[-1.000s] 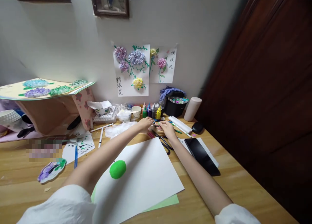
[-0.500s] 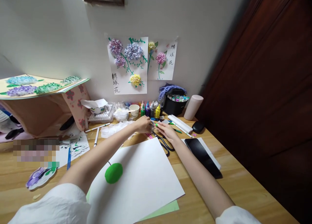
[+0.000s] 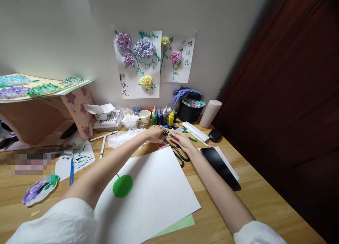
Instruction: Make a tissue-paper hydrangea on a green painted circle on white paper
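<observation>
My left hand (image 3: 155, 133) is closed at the back middle of the table, its fingers bent round something too small to make out. Close beside it, my right hand (image 3: 179, 139) has its fingertips at a small bright green piece; whether it grips it is unclear. Black-handled scissors (image 3: 180, 154) lie under and beside the right hand. Nearer to me, a white sheet (image 3: 156, 191) bears a green round shape (image 3: 122, 186) with a short dark stem. Light green paper (image 3: 177, 226) shows from under the sheet.
Paint bottles (image 3: 171, 118), a paper cup (image 3: 145, 117) and a black marker case (image 3: 190, 109) stand along the wall. A phone (image 3: 219, 168) lies at right. A paint palette (image 3: 41, 191) and brushes (image 3: 71, 169) lie at left.
The view has tilted down slightly. Both hands stay close together at the same place, with the right fingers shifted slightly at the green piece.
</observation>
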Demonstrator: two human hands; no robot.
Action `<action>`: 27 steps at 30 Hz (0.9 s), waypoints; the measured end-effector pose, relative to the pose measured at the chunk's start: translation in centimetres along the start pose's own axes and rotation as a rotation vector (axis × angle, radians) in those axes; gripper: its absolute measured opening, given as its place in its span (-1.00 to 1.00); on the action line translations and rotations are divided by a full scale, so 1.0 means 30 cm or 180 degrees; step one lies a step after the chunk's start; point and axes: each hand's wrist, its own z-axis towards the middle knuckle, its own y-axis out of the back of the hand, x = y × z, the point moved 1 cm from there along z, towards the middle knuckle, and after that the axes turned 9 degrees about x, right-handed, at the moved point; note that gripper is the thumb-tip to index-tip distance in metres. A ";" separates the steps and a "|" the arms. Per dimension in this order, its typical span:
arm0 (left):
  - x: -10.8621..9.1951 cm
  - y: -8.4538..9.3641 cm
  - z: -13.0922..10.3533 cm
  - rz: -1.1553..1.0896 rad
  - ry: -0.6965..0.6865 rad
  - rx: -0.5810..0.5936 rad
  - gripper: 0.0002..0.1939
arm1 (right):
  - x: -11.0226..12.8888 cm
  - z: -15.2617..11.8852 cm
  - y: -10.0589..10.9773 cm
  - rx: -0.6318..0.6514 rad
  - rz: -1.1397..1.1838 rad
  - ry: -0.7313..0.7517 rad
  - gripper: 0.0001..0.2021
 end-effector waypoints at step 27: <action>-0.045 0.043 -0.038 -0.0803 0.0230 -0.0698 -0.77 | 0.087 -0.052 -0.094 0.0408 -0.0667 0.0864 -0.72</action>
